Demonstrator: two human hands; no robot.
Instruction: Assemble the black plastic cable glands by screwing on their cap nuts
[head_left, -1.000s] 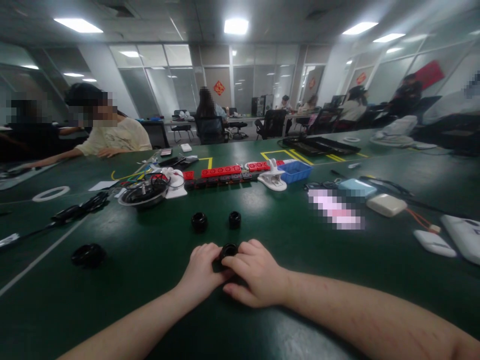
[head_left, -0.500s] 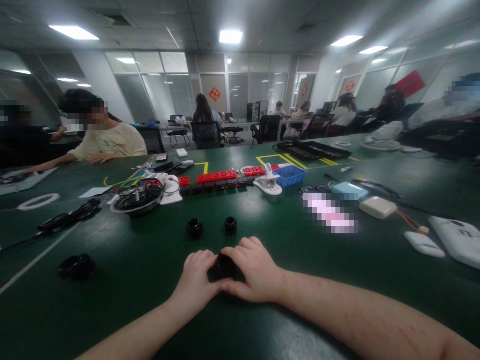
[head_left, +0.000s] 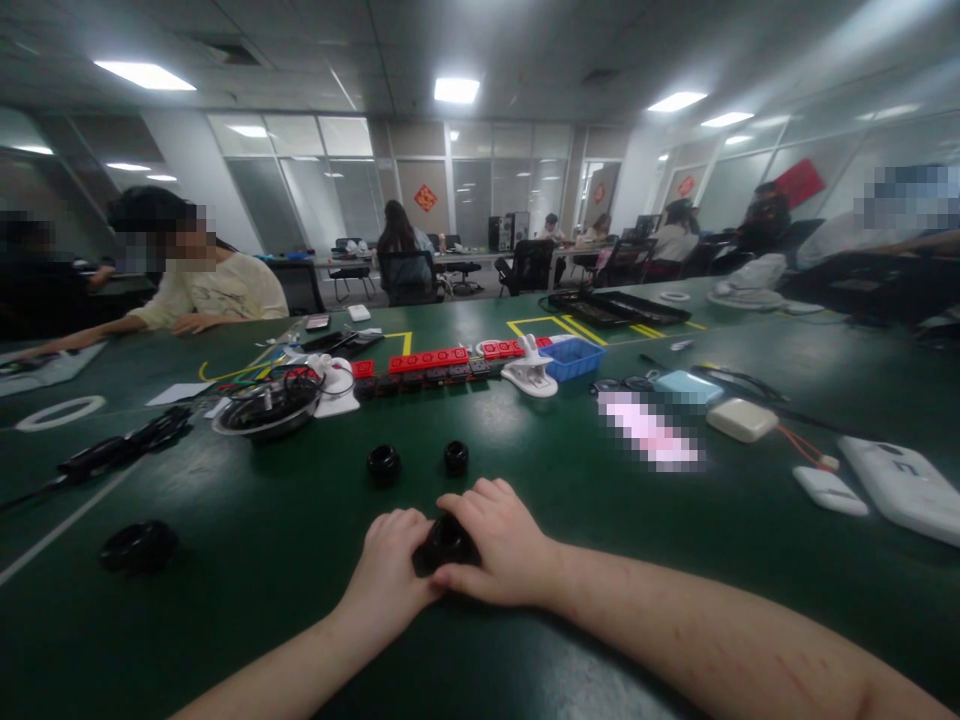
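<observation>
Between my hands is a glossy black ring-shaped piece (head_left: 450, 541) with a hole in its top, low over or on the green table. My left hand (head_left: 392, 565) is closed on its left side, thumb in front. Its right side is gripped by my right hand (head_left: 501, 545), fingers curled over the far edge and thumb near. Just beyond stand two smaller black ring-shaped pieces, a left one (head_left: 384, 464) and a right one (head_left: 456, 458). A larger black ring-shaped piece (head_left: 139, 547) lies off to the left. The underside of the held piece is hidden.
Farther back are a metal bowl with wires (head_left: 266, 412), a row of red and black blocks (head_left: 427, 362), a white clip stand (head_left: 531, 372) and a blue bin (head_left: 571, 357). A white power bank-like case (head_left: 904, 485) lies right. A person (head_left: 217, 285) sits at the left.
The fingers of my right hand have shifted slightly, and more of the held piece's top and hole shows. The whole view has shifted a little; both hands keep their hold.
</observation>
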